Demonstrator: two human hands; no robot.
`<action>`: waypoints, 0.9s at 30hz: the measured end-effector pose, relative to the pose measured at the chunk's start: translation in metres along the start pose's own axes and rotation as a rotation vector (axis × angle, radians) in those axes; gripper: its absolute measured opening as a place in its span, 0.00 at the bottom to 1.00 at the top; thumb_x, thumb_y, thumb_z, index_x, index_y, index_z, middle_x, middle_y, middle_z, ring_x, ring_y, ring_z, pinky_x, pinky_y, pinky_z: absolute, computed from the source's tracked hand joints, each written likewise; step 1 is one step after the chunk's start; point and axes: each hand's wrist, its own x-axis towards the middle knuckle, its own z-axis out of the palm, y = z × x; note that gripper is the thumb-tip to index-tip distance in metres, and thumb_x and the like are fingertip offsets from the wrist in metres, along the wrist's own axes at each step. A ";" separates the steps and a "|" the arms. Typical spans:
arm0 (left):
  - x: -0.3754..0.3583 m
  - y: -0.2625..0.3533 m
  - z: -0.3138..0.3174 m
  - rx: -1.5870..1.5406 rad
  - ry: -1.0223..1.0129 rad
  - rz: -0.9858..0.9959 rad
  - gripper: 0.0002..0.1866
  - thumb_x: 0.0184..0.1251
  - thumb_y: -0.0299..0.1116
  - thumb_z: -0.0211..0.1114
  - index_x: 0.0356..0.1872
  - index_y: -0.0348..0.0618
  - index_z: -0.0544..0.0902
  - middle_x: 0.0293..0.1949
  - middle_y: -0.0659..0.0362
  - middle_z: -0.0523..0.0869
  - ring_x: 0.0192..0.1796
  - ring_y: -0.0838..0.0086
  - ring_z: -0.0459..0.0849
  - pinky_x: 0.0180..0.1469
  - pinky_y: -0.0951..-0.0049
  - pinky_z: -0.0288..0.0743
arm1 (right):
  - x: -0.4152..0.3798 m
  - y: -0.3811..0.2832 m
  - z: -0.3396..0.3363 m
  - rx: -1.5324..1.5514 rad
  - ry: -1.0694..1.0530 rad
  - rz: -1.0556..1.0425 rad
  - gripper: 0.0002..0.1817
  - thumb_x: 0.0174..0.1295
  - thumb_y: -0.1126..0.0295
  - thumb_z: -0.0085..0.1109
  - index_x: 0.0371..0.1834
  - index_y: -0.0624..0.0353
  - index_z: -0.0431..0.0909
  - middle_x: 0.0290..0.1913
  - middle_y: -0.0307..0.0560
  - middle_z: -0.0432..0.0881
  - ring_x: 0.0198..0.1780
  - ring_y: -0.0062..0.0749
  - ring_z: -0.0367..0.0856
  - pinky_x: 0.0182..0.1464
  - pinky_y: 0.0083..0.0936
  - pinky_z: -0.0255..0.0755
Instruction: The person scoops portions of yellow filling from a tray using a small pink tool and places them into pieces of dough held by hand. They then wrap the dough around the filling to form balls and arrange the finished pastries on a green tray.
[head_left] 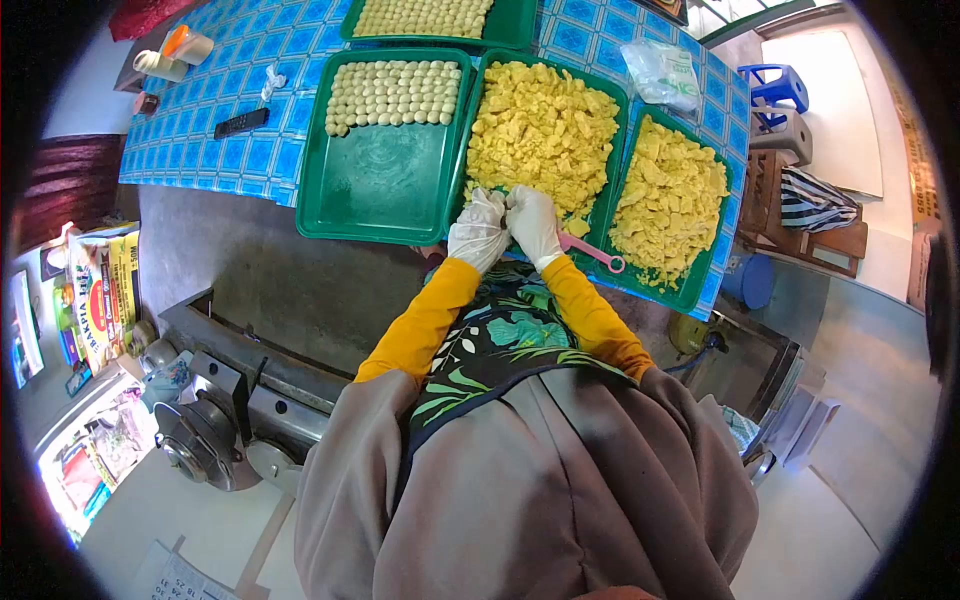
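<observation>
Both hands wear thin white gloves and meet over the near edge of the middle green tray, which holds a heap of crumbled yellow dough. My left hand has its fingers curled in, and what lies within them is too small to make out. Against it, my right hand is closed too, its contents hidden. A pink-handled tool rests at the tray's near edge, just right of my right hand. To the left, another green tray has rows of small pale balls along its far part.
A third green tray with yellow dough stands at the right. Plastic bags lie behind it. A black remote, a tissue and jars are at the left. More balls fill a far tray.
</observation>
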 end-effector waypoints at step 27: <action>-0.034 -0.073 -0.090 -0.594 0.506 -0.277 0.24 0.52 0.29 0.75 0.53 0.40 0.84 0.47 0.59 0.82 0.41 0.76 0.79 0.42 0.75 0.76 | -0.004 -0.065 -0.007 -0.355 -0.019 -0.158 0.14 0.53 0.62 0.67 0.36 0.60 0.77 0.33 0.59 0.82 0.38 0.56 0.84 0.40 0.47 0.77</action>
